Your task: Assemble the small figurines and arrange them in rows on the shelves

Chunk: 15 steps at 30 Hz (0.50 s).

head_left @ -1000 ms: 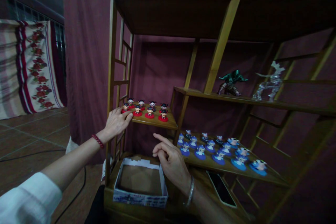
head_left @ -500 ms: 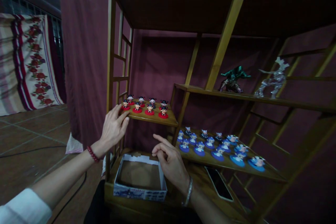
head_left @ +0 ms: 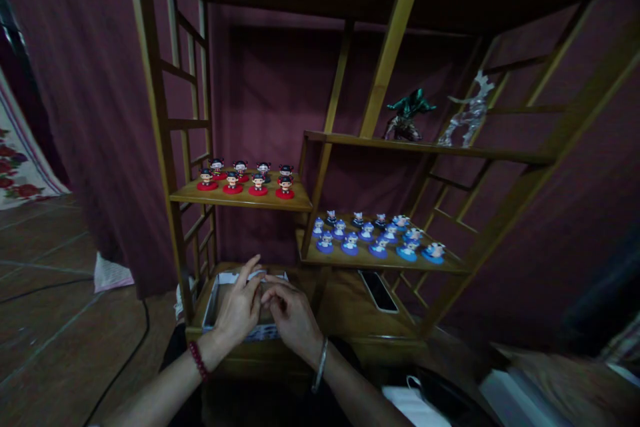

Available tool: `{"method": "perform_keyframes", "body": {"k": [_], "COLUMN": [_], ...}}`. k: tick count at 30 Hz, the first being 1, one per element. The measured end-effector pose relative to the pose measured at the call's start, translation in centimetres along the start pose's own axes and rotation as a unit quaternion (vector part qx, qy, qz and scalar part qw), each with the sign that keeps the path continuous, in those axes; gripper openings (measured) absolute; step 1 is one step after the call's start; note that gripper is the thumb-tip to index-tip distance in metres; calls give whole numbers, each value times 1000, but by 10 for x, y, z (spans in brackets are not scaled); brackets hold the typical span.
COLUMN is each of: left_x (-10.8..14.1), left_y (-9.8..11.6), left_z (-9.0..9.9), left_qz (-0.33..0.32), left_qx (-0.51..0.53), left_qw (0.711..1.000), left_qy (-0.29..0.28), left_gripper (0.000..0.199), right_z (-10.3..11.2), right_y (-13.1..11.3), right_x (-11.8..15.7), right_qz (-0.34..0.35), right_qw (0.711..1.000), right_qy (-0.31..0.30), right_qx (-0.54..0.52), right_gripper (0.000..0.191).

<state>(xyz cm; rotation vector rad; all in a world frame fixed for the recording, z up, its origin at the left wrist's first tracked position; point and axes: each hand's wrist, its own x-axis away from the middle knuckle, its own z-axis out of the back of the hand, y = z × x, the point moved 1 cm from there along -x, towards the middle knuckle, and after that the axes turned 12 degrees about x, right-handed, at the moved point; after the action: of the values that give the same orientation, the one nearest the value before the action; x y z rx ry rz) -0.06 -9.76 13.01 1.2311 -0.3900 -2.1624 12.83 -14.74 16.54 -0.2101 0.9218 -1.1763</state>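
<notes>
My left hand hovers over a shallow cardboard box with pale walls, its fingers stretched out and nothing visible in them. Close beside it, my right hand has loosely bent fingers, the foremost reaching toward the left fingertips. No object shows in it, and I cannot tell whether the hands touch. Both hands hide much of the box's inside. Above them, two rows of small figurines on red bases stand on the left shelf. Figurines on purple and blue bases fill a lower right shelf.
A phone lies on the bottom board, right of the box. Higher up stand a green figure and a clear figure. Wooden uprights frame the left side. A dark cable runs along the floor.
My left hand has left the edge of the red figurines' shelf and come down over the box. My right hand has drawn close to it. The view has shifted right and down.
</notes>
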Motion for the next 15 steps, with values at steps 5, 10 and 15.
{"method": "perform_keyframes", "body": {"k": [5, 10, 15], "left_x": [13, 7, -10], "left_y": [-2, 4, 20], "left_z": [-43, -68, -72], "left_qz": [43, 24, 45], "left_qx": [73, 108, 104], "left_qw": [996, 993, 992], "left_qy": [-43, -49, -61], "left_gripper": [39, 36, 40], "right_z": [-5, 4, 10], "right_y": [30, 54, 75], "right_x": [30, 51, 71], "right_qz": [-76, -117, -157], "right_qw": [997, 993, 985], "right_qy": [-6, -10, -45], "right_qx": [6, 20, 51], "right_gripper": [22, 25, 21]}}
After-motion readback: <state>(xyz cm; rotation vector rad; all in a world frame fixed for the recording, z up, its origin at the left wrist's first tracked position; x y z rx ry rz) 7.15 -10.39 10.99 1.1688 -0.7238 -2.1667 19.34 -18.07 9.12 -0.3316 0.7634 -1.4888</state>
